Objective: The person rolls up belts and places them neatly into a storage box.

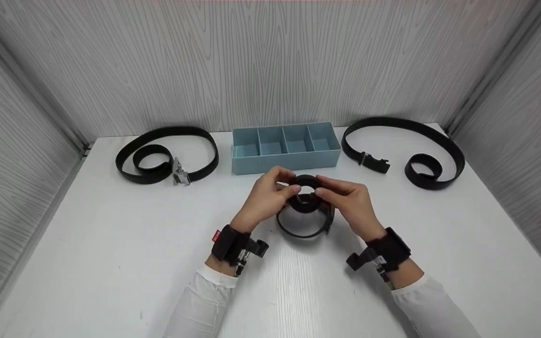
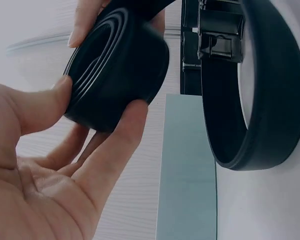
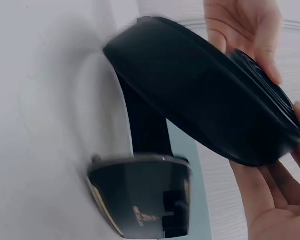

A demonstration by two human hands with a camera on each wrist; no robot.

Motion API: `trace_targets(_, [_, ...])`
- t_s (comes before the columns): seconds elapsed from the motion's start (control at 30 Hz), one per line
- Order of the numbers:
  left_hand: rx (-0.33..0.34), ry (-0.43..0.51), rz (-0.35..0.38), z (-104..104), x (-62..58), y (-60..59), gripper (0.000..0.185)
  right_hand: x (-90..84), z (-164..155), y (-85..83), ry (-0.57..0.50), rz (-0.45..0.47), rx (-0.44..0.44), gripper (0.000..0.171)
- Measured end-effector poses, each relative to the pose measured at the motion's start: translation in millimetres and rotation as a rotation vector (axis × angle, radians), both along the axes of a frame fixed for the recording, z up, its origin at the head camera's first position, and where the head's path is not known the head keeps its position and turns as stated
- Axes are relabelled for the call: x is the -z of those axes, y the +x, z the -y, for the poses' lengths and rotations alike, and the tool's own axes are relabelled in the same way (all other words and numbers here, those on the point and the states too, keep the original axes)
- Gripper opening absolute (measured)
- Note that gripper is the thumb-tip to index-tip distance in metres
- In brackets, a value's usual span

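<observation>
A black belt (image 1: pixel 306 207) is wound partly into a coil, held up between both hands over the middle of the white table. My left hand (image 1: pixel 266 196) pinches the coil's left side, with thumb and fingers on its edges in the left wrist view. On the opposite side, the right hand (image 1: pixel 352 203) grips the coil between thumb and fingers. The unwound part of the belt curves down toward the table in a loop. Its shiny buckle plate (image 3: pixel 140 200) shows in the right wrist view, and the metal clasp behind it (image 2: pixel 222 42) in the left wrist view.
Behind the hands stands a light blue tray (image 1: pixel 284 161) with several compartments. A black belt with a silver buckle (image 1: pixel 176 131) lies half coiled at the back left. Another half-coiled belt (image 1: pixel 402 123) lies at the back right. Grey wood-grain panels (image 1: pixel 270 65) enclose the table.
</observation>
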State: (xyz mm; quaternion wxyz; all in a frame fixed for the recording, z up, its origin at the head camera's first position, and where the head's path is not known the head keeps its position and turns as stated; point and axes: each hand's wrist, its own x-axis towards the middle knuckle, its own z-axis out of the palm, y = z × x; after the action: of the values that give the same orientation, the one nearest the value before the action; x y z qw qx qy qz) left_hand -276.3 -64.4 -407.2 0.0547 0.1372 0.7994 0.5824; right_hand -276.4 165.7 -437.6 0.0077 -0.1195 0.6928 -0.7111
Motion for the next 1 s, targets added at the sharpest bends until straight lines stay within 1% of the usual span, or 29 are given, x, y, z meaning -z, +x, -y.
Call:
trace_targets(0.07, [-0.008,0.017,0.002,0.4,-0.6,-0.3,0.031,0.1,1.3,0.1,-0.016,-0.009,0.002,0.039])
trace_targets(0.17, [0.022,0.017,0.008,2.1,-1.7,-0.1,0.033,-0.8,-0.8,-0.5,0.006,-0.02,-0.009,0.037])
trace_targets(0.33, [0.117,-0.023,0.015,5.6,-4.0,0.4,0.034,-5.1,-8.4,-2.3,0.08,-0.014,-0.062,0.039])
trace_targets(0.47, [0.208,-0.088,0.017,7.1,-5.2,1.3,0.033,-9.7,-14.8,-3.0,0.163,-0.002,-0.145,0.036])
trace_targets(0.57, [0.243,-0.131,0.014,6.4,-3.9,1.4,0.032,-11.9,-18.0,-2.9,0.208,0.003,-0.197,0.034])
trace_targets(0.63, [0.232,-0.136,0.014,4.7,-2.7,0.9,0.031,-12.3,-18.1,-2.5,0.213,0.002,-0.203,0.034])
trace_targets(0.7, [0.201,-0.124,0.011,2.9,-1.4,0.2,0.03,-11.2,-16.9,-2.6,0.202,0.002,-0.186,0.034])
trace_targets(0.83, [0.111,-0.08,0.003,-0.1,-0.6,0.2,0.031,-7.2,-11.4,-2.7,0.148,-0.011,-0.116,0.036])
trace_targets(1.0, [-0.002,0.01,-0.005,-1.0,-0.2,-0.9,0.032,-2.7,-5.8,-1.7,0.044,-0.021,-0.025,0.037])
